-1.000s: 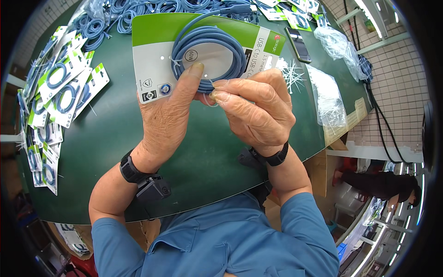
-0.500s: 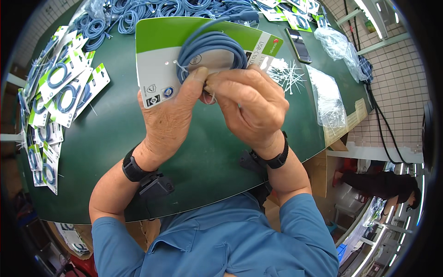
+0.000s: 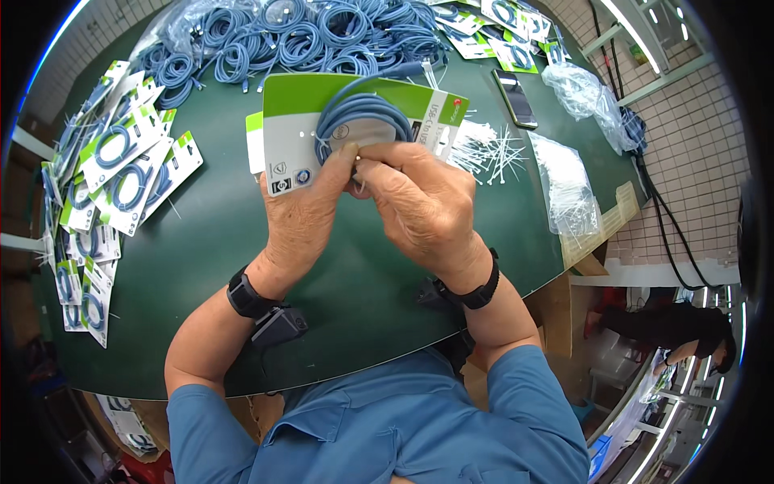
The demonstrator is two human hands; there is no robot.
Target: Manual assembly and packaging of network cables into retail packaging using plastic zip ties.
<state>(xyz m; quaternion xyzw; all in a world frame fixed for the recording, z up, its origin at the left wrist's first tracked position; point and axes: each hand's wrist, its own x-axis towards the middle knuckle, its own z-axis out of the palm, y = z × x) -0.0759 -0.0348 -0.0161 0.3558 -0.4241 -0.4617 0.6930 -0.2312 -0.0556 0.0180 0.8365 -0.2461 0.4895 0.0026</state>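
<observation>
1. The bare left hand [image 3: 298, 214] grips the green-and-white cardboard card [image 3: 286, 137], with the thumb at the lower edge of the round blue cable coil [image 3: 367, 105] on it.
2. The bare right hand [image 3: 423, 202] pinches a thin white plastic tie [image 3: 357, 160], mostly hidden, at this same edge.
3. The card bears print: a round blue badge [image 3: 302, 176] and a small red mark [image 3: 457, 102].
4. Beyond, to the right, loose white ties [image 3: 484, 149] lie near a black phone [image 3: 516, 99].
5. Farthest, more blue coils [image 3: 322, 40] are heaped.

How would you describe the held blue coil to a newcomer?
Find the green table, then the left hand above it. The white and green card it grips bears the blue coil; unlike the piled coils beyond, this one is held.
</observation>
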